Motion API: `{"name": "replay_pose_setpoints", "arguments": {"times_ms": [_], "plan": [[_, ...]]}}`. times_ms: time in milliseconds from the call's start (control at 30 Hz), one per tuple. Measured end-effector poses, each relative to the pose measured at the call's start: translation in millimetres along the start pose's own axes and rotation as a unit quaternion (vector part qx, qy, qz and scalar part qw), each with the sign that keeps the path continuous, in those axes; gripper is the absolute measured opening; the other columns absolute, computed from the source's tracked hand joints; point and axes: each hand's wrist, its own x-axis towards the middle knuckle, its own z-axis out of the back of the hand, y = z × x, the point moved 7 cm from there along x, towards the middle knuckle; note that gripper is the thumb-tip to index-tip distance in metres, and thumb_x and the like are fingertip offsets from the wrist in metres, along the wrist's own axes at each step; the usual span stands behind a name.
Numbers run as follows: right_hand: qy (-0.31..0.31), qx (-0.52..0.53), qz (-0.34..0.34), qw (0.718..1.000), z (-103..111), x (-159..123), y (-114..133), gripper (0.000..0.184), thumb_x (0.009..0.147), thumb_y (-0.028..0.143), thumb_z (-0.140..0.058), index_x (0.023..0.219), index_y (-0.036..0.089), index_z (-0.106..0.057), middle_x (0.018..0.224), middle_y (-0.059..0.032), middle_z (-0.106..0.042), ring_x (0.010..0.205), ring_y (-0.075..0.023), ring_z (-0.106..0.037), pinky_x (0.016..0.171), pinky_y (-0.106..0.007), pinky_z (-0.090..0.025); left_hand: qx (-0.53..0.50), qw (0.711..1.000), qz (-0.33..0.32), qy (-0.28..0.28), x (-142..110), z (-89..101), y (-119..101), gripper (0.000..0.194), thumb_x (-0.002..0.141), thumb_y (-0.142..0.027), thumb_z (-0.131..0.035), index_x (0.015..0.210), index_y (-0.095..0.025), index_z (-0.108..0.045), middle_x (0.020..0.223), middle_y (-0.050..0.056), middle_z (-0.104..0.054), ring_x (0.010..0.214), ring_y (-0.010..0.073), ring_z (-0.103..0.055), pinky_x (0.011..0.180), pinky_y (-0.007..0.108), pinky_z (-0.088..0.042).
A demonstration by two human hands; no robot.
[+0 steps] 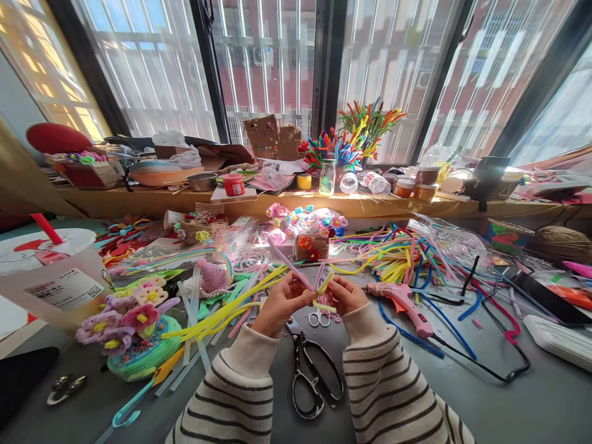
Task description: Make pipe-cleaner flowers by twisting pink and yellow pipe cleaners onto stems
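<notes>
My left hand (280, 304) and my right hand (346, 294) meet above the grey table (416, 394), both pinched on the same bundle of pipe cleaners (318, 290). Pink and yellow stems cross between my fingertips; a lilac one rises up to the left and a yellow loop hangs beneath. Long yellow stems (222, 311) trail off to the left from my left hand. Black scissors (311, 376) lie on the table just below my hands, and small silver scissors (319, 319) lie under the bundle. Striped sleeves cover both wrists.
A pink glue gun (403, 302) with a black cord lies right of my hands. A heap of loose pipe cleaners (398, 253) lies behind it. A drink cup (50, 271) and a crocheted flower basket (136, 336) stand at the left. Jars and a pipe-cleaner bouquet (356, 139) fill the sill.
</notes>
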Motion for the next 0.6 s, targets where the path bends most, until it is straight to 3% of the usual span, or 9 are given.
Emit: {"name": "replay_pose_setpoints", "arguments": {"times_ms": [133, 267, 367, 467, 600], "plan": [[-0.018, -0.018, -0.012, 1.0, 6.5, 1.9, -4.9, 0.025, 0.048, 0.035, -0.07, 0.061, 0.017, -0.059, 0.05, 0.0036, -0.057, 0.037, -0.0051, -0.044, 0.038, -0.018, -0.037, 0.008, 1.0, 0.0, 0.025, 0.4, -3.7, 0.2, 0.025, 0.054, -0.016, -0.067, 0.071, -0.015, -0.048, 0.064, -0.001, -0.057, 0.063, 0.011, -0.055, 0.058, 0.021, -0.043], [-0.065, -0.101, 0.064, 0.991, 7.2, -0.4, 4.0, 0.022, 0.053, 0.034, -0.067, 0.066, 0.017, -0.059, 0.054, 0.0028, -0.058, 0.042, -0.006, -0.047, 0.04, -0.017, -0.038, -0.01, 0.998, 0.017, -0.066, 2.9, 13.6, 4.5, 0.024, 0.056, -0.02, -0.066, 0.072, -0.015, -0.048, 0.063, -0.001, -0.058, 0.062, 0.0108, -0.056, 0.06, 0.023, -0.045], [-0.049, -0.172, 0.123, 0.976, -7.0, -5.7, 10.0, 0.023, 0.053, 0.027, -0.067, 0.073, 0.018, -0.06, 0.06, 0.0021, -0.059, 0.045, -0.0058, -0.047, 0.04, -0.016, -0.038, -0.042, 0.989, 0.013, -0.139, 2.6, 27.1, 7.0, 0.025, 0.056, -0.019, -0.066, 0.074, -0.015, -0.048, 0.065, -0.002, -0.059, 0.064, 0.0101, -0.057, 0.065, 0.023, -0.045], [-0.018, -0.201, 0.144, 0.969, -20.0, -9.2, 11.0, 0.02, 0.054, 0.024, -0.067, 0.072, 0.017, -0.061, 0.058, 0.0017, -0.059, 0.045, -0.0062, -0.047, 0.04, -0.017, -0.039, -0.049, 0.986, 0.022, -0.158, 2.2, 30.2, 9.6, 0.027, 0.053, -0.018, -0.068, 0.071, -0.015, -0.049, 0.063, -0.002, -0.059, 0.06, 0.0087, -0.056, 0.061, 0.021, -0.046], [-0.05, -0.158, 0.151, 0.974, -16.4, -9.8, 14.7, 0.011, 0.057, 0.027, -0.065, 0.061, 0.017, -0.061, 0.051, 0.0033, -0.055, 0.044, -0.0066, -0.048, 0.042, -0.018, -0.041, -0.049, 0.986, 0.056, -0.149, 0.7, 26.4, 11.3, 0.029, 0.052, -0.017, -0.069, 0.074, -0.015, -0.049, 0.061, -0.002, -0.059, 0.055, 0.0077, -0.055, 0.057, 0.019, -0.046]]}}
